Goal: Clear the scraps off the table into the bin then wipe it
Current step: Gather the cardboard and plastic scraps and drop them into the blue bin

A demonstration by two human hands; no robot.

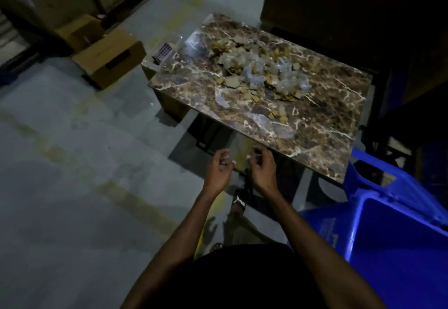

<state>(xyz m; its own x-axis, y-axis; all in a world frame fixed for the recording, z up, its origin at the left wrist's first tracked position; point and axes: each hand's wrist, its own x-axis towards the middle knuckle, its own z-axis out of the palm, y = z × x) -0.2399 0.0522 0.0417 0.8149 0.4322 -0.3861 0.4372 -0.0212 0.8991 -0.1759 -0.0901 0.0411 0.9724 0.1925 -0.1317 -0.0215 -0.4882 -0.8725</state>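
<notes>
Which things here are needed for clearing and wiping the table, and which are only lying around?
For the job: scraps, marble table, blue bin, checked cloth at the table's far corner, left hand, right hand.

Lying about: cardboard boxes on the floor.

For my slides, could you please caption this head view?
Both hands hover empty before a marble table strewn with scraps, blue bin alongside.

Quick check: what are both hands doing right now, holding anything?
Left hand: fingers loosely curled, holding nothing, short of the table.
Right hand: the same, empty.
</notes>
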